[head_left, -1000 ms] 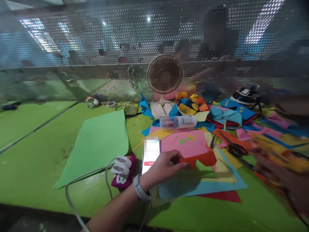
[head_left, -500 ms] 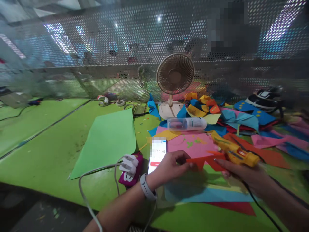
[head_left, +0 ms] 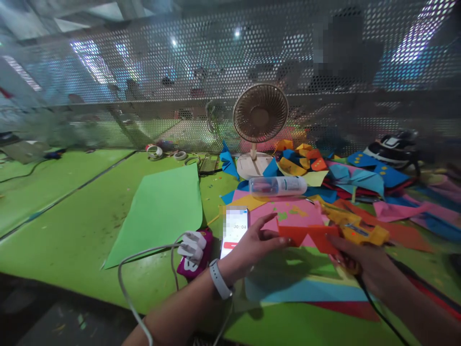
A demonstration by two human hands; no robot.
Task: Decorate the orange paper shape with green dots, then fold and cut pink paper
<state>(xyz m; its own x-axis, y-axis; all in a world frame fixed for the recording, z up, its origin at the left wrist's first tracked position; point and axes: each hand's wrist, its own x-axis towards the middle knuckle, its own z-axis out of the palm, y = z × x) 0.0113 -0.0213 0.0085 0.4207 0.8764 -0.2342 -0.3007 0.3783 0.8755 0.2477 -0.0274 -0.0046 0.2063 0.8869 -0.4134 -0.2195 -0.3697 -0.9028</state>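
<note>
A folded orange-red paper piece with a V-shaped notch is stretched between my hands above the pink and green sheets. My left hand, with a pale watch strap at the wrist, pinches its left end between thumb and fingers. At the right end, my right hand grips the paper, thumb on top. A yellow glue gun lies against my right hand, its black cord running down beneath; how the fingers hold it is partly hidden. Beside my left hand is a lit phone showing a timer.
A small fan stands at the back before a perforated metal screen. A clear bottle lies near folded colored papers. Left are a large green sheet and a purple power strip with white plugs and a cable.
The orange-red paper has turned so its broad face shows more, and its right end sits slightly higher. The glue gun has tilted beside my right hand. My left fingers have spread a little.
</note>
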